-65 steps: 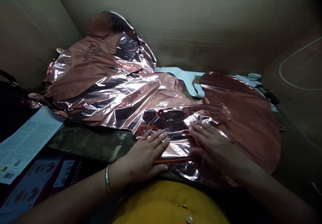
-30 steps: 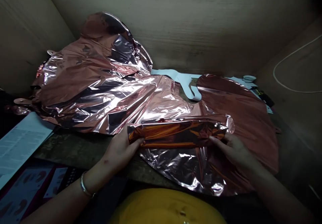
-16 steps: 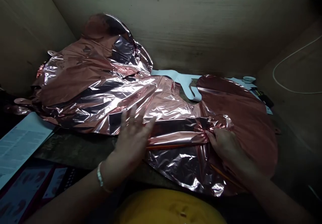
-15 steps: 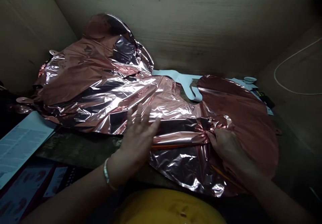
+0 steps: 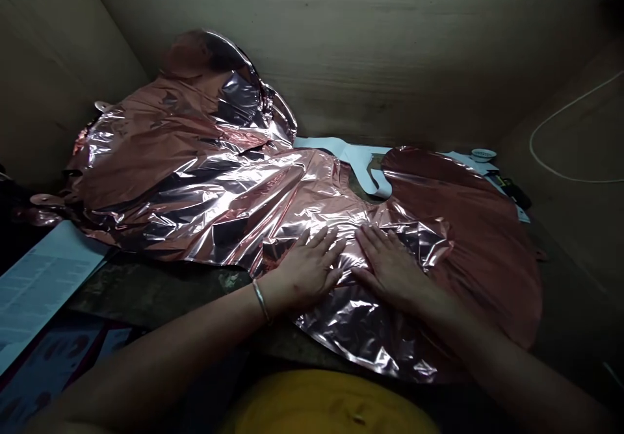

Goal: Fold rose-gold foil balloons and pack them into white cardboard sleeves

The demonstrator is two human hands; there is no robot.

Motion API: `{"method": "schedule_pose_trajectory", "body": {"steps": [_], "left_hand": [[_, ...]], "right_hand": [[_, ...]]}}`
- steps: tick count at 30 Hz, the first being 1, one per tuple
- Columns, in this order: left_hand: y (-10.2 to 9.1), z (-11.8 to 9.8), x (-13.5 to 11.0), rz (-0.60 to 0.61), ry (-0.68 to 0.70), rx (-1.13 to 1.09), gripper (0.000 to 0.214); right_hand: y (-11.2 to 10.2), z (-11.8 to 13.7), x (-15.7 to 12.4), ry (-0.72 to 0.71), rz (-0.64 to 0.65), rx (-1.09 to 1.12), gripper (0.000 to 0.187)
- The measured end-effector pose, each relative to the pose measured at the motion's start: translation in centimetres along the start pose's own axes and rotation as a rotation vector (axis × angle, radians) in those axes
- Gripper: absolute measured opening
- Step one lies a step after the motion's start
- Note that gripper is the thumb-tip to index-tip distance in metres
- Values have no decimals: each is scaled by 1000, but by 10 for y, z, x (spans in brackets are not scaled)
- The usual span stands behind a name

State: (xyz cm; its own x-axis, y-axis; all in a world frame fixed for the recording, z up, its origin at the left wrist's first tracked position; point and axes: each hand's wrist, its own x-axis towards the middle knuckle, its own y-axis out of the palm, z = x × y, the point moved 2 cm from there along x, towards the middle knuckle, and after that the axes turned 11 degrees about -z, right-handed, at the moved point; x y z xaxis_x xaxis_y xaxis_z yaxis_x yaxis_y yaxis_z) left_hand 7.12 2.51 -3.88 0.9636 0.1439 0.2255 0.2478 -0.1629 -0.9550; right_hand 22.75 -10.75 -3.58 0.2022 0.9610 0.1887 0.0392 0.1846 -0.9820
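A large, flat, shiny rose-gold foil balloon [image 5: 166, 167] lies spread across the table, wrinkled on the left and smoother on its rounded right lobe [image 5: 468, 226]. Near its middle, my left hand [image 5: 312, 268] rests palm down on the foil with fingers stretched out. Just to its right my right hand [image 5: 390, 265] also lies flat, fingers forward, on a folded band of the foil. The two thumbs nearly meet. Neither hand grips anything. What lies beneath the palms is hidden.
White paper strips [image 5: 363, 167] curl behind the balloon. Printed sheets [image 5: 43, 284] lie at the left edge of the table. A small white basket-like dish [image 5: 483, 154] and dark items [image 5: 514, 190] sit at the back right. Board walls [image 5: 365, 51] enclose the table, and a white cord [image 5: 541, 161] hangs at right.
My right hand has let go of the bunched foil and moved left to lie flat. My left hand has shifted right beside it. The orange strip along the fold no longer shows.
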Motion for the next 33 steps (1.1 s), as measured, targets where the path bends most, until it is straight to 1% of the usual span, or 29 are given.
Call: {"method": "schedule_pose_trajectory", "body": {"steps": [2, 4, 5, 6, 7, 8, 9, 10, 11, 12, 13, 15, 18, 20, 21, 24, 26, 27, 29, 31, 33], "left_hand": [[-11, 19, -15, 31, -78, 44, 64], [-30, 43, -33, 34, -208, 132, 60], [-43, 55, -42, 1, -279, 188, 55], [-56, 62, -49, -60, -334, 243, 52], [-68, 65, -55, -129, -345, 280, 54], [-78, 63, -58, -184, -310, 294, 59], [-84, 56, -59, -201, -225, 280, 64], [-86, 47, -57, -175, -109, 245, 66], [-83, 36, -55, -111, 14, 201, 61], [-78, 26, -52, -23, 119, 164, 51], [-71, 18, -48, 55, 188, 146, 40], [-57, 10, -41, 159, 247, 161, 31], [-48, 7, -38, 223, 222, 207, 28], [-47, -1, -42, 233, 155, 201, 24], [-47, -9, -45, 219, 110, 188, 24], [-47, -38, -51, 93, -18, 21, 25], [-46, -51, -46, 22, -43, -118, 21], [-46, -53, -41, 4, -29, -177, 19], [-44, -45, -27, 12, 56, -257, 20], [-41, -26, -14, 55, 161, -338, 23], [-35, -6, -10, 94, 211, -395, 24]], "right_hand": [[13, -4, 2, 68, 48, 0, 78], [18, -8, 1, 116, 51, -5, 80], [19, -9, 0, 124, 54, -2, 81], [18, -10, -1, 128, 60, 0, 82], [18, -9, -1, 134, 65, 0, 82], [18, -9, -1, 141, 70, -2, 83], [18, -8, -1, 147, 77, -5, 84], [18, -7, -1, 153, 84, -9, 84], [19, -7, -1, 157, 92, -11, 85], [20, -7, 0, 160, 97, -12, 85], [20, -8, 1, 160, 96, -11, 85], [20, -10, 3, 159, 96, 0, 85], [10, -4, 1, 163, 70, 20, 87], [-2, 12, -5, 94, -22, 39, 83], [-8, 23, -9, 20, -84, 55, 76], [-20, 59, -23, -220, -247, 133, 52], [-22, 72, -32, -273, -313, 206, 42], [-22, 75, -36, -267, -329, 250, 38], [-21, 73, -43, -254, -322, 326, 34], [-21, 67, -51, -226, -304, 343, 36], [-21, 60, -60, -173, -303, 356, 36]]}}
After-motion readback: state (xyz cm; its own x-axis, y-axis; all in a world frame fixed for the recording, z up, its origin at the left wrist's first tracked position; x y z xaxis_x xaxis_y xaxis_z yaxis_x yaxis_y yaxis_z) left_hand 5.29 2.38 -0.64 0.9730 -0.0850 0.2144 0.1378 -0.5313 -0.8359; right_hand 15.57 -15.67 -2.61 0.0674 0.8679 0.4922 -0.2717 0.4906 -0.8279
